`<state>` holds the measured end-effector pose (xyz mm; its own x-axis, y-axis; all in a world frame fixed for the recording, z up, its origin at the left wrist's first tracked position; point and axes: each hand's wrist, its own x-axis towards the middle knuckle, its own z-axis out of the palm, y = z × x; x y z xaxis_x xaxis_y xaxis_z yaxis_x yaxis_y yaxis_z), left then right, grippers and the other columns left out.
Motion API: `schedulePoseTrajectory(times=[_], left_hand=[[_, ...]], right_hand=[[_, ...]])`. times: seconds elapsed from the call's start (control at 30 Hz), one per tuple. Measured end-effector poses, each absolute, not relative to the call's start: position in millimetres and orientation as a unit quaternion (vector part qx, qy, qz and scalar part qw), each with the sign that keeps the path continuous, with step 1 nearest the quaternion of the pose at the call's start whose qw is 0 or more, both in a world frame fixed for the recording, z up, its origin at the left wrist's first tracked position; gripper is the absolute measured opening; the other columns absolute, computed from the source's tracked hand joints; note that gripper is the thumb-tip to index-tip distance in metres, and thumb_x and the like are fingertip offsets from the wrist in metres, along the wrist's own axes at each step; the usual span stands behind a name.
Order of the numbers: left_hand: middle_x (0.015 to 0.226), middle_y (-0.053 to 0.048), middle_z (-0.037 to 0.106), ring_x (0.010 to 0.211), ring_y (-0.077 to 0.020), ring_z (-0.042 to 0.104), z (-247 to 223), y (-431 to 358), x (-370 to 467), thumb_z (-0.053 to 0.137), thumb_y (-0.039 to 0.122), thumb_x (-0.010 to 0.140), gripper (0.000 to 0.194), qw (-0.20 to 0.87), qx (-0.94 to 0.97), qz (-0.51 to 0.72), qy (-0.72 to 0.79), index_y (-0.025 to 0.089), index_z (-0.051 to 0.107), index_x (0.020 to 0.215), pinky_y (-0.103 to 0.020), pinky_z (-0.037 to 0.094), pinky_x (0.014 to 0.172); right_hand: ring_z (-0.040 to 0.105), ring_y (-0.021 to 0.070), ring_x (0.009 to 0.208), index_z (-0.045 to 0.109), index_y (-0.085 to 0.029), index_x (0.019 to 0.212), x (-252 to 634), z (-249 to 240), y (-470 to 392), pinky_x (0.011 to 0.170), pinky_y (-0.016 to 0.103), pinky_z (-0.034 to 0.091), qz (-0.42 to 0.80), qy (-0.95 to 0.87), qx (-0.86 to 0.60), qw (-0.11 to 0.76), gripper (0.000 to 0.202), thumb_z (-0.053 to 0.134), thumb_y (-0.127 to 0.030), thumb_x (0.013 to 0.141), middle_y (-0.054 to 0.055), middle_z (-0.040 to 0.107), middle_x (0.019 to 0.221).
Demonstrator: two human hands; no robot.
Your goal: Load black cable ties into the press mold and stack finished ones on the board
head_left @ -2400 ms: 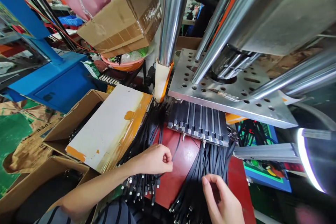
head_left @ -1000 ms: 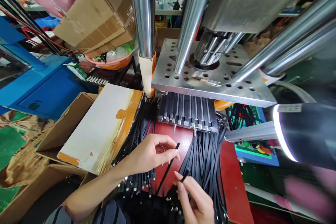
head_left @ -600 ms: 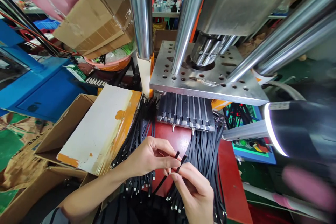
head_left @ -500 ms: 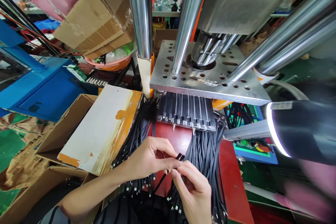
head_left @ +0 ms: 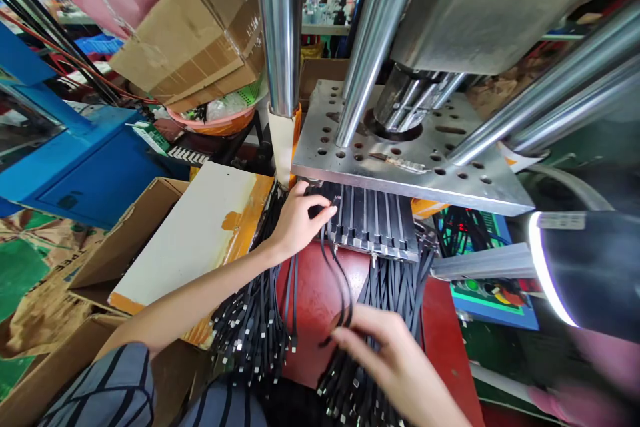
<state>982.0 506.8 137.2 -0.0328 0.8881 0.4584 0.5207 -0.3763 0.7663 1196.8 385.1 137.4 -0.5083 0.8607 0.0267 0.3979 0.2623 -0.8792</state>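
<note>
My left hand (head_left: 299,219) reaches to the left end of a black slotted fixture (head_left: 373,217) under the press plate. Its thumb and forefinger are pinched together at the slots, over the upper end of thin black cables; the exact grip is partly hidden. From there the black cables (head_left: 341,273) curve down to my right hand (head_left: 383,343). That hand, smeared by motion, has its fingers closed around their lower part, above the red table (head_left: 310,300). Black cables with small metal plugs hang in bunches, one left (head_left: 250,333) and one right (head_left: 395,290).
A thick metal plate (head_left: 350,163) with steel columns overhangs the fixture. The black lamp (head_left: 590,273) with a lit ring stands close on the right. A white board (head_left: 185,233) and open cardboard boxes (head_left: 125,247) lie on the left. Behind the lamp arm sits a blue control box (head_left: 520,317).
My left hand has moved forward from beside my right hand to the fixture's left end. My right hand has shifted slightly right, and the cables now stretch between the fixture and it.
</note>
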Motion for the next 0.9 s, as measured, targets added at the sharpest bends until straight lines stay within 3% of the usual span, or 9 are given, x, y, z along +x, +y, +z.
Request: schedulePoseTrajectory(times=[0.1,0.27,0.47,0.63,0.77,0.9], left_hand=[[0.102,-0.011,0.075,0.111,-0.0276,0.069,129.0,532.1,987.2,0.071,0.018,0.092,0.009,0.186,0.643,0.49,0.559,0.013,0.076,0.098,-0.045,0.052,0.106],[0.139,-0.017,0.064,0.135,-0.0259,0.059,130.2,513.7,987.0,0.058,0.021,0.1,0.042,0.114,0.7,0.505,0.492,0.014,0.055,0.141,-0.044,0.046,0.118],[0.131,-0.013,0.072,0.129,-0.024,0.065,116.8,489.0,965.2,0.053,0.017,0.1,0.028,-0.022,0.896,0.346,0.278,0.014,0.068,0.123,-0.043,0.056,0.111],[0.142,-0.017,0.067,0.138,-0.0271,0.058,112.0,486.1,965.1,0.051,0.016,0.101,0.035,-0.056,0.912,0.28,0.296,0.01,0.065,0.132,-0.049,0.048,0.119],[0.144,-0.019,0.063,0.139,-0.0315,0.056,115.0,474.4,976.3,0.054,0.031,0.102,0.042,-0.089,0.904,0.229,0.351,0.011,0.062,0.137,-0.054,0.043,0.121],[0.14,-0.019,0.064,0.138,-0.0315,0.056,113.9,464.7,989.8,0.054,0.038,0.103,0.044,-0.124,0.886,0.221,0.389,0.011,0.061,0.137,-0.053,0.041,0.122]], right_hand=[[0.05,0.0134,0.054,0.07,-0.019,0.069,1205.7,168.0,457.0,0.053,0.026,0.038,0.408,-0.758,-0.445,0.247,0.044,0.063,-0.053,0.096,-0.002,0.057,0.057],[0.049,0.0121,0.05,0.063,-0.019,0.067,1187.3,172.1,535.6,0.051,0.026,0.038,0.394,-0.749,-0.457,0.273,0.049,0.065,-0.061,0.091,-0.002,0.057,0.057],[0.048,0.0109,0.039,0.072,-0.018,0.084,1179.6,161.5,552.7,0.044,0.024,0.035,0.359,-0.774,-0.457,0.252,0.04,0.063,-0.056,0.094,-0.004,0.057,0.054],[0.047,0.0099,0.038,0.069,-0.018,0.08,1182.2,157.2,552.4,0.042,0.024,0.034,0.35,-0.77,-0.463,0.265,0.038,0.064,-0.052,0.095,-0.004,0.056,0.052],[0.05,0.0102,0.043,0.069,-0.017,0.099,1186.0,150.6,552.0,0.037,0.022,0.037,0.399,-0.736,-0.457,0.3,0.037,0.07,-0.053,0.089,0.001,0.066,0.072],[0.054,0.0118,0.045,0.067,-0.019,0.094,1184.9,147.7,552.2,0.036,0.023,0.04,0.383,-0.724,-0.474,0.323,0.037,0.071,-0.055,0.088,0.001,0.066,0.076]])
